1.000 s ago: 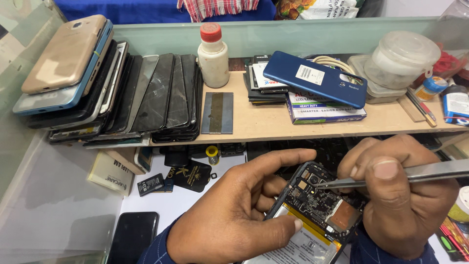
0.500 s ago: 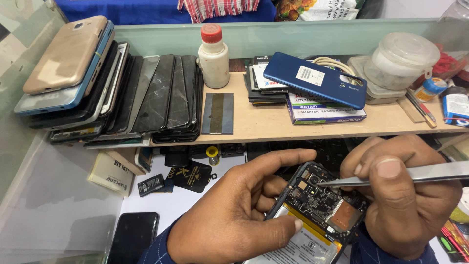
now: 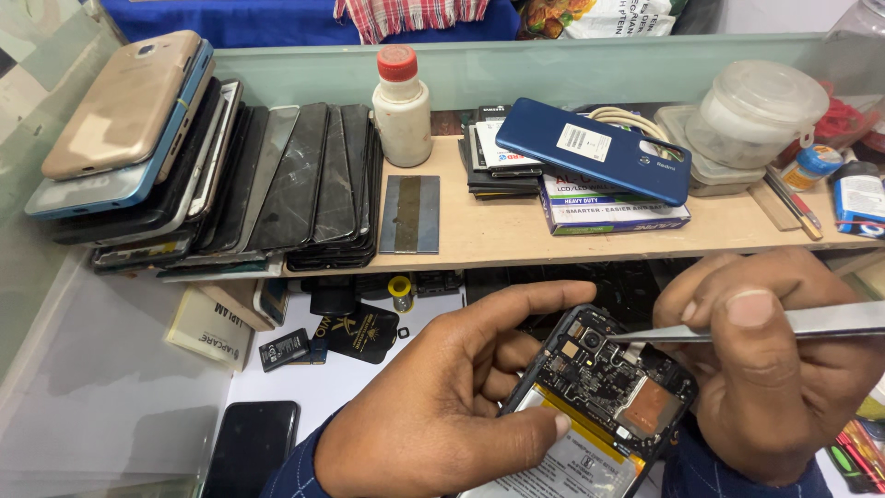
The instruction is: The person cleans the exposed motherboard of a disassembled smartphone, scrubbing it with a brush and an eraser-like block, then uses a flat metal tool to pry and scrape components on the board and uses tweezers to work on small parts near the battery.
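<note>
I am holding an opened phone (image 3: 604,397), its back cover off and circuit board exposed, just above the white table (image 3: 120,369) at the lower middle of the view. My left hand (image 3: 442,415) is gripping the phone along its left edge, forefinger stretched along the top corner and thumb pressing on the battery (image 3: 572,461). My right hand (image 3: 774,369) is pinching a pair of metal tweezers (image 3: 737,327), the tip touching the board just beside the camera lens (image 3: 590,339) near the phone's upper end.

Compared with a second ago, the tweezers' tip is sitting a little higher on the board, closer to the camera lens, while the left hand's grip is looking unchanged. I read that as fine picking at one small part in that corner, though I cannot tell whether anything is caught between the tips.

Behind the hands, a wooden shelf (image 3: 479,231) is carrying a leaning row of phones and dark screens (image 3: 230,175), a white bottle with a red cap (image 3: 402,106), a blue phone cover (image 3: 590,148) resting on a small stack of boxes (image 3: 608,207), and clear plastic tubs (image 3: 756,111). A black phone (image 3: 249,447) is lying face up on the table at lower left.
</note>
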`<move>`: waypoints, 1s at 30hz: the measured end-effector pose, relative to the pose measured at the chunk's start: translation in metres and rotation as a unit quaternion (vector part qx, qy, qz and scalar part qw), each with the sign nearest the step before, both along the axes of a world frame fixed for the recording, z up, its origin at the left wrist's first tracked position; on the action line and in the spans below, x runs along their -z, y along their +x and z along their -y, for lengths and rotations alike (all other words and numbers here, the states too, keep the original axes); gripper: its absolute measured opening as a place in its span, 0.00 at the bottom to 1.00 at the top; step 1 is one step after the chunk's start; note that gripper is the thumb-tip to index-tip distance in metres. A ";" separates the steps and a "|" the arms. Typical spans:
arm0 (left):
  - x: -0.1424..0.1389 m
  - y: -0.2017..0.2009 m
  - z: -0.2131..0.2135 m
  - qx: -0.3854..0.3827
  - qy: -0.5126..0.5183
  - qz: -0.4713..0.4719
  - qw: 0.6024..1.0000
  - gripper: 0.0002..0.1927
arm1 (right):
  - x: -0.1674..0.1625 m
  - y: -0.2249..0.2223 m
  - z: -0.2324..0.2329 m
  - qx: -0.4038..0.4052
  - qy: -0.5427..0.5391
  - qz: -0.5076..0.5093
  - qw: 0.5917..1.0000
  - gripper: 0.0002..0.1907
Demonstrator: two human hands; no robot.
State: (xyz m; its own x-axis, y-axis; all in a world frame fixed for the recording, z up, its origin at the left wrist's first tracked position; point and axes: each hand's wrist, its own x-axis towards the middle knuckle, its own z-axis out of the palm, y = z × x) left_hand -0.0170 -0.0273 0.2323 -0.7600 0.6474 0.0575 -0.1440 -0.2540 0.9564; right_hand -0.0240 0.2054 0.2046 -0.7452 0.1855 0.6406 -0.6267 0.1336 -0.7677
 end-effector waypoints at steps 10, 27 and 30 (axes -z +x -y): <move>0.000 -0.001 0.000 0.000 0.004 -0.004 1.000 0.40 | -0.001 -0.001 -0.001 -0.026 -0.007 -0.007 1.000 0.12; 0.001 -0.002 0.000 -0.007 -0.003 -0.001 1.000 0.41 | 0.009 -0.002 -0.003 -0.043 -0.025 -0.030 0.998 0.13; 0.001 -0.002 0.001 -0.007 -0.002 -0.003 1.000 0.41 | 0.010 -0.001 -0.003 -0.055 -0.029 -0.034 0.997 0.15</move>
State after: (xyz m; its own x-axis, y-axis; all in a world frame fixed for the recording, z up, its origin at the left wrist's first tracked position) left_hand -0.0190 -0.0282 0.2313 -0.7686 0.6371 0.0583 -0.1356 -0.2513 0.9584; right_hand -0.0248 0.2085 0.1941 -0.7183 0.1436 0.6807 -0.6859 0.0178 -0.7275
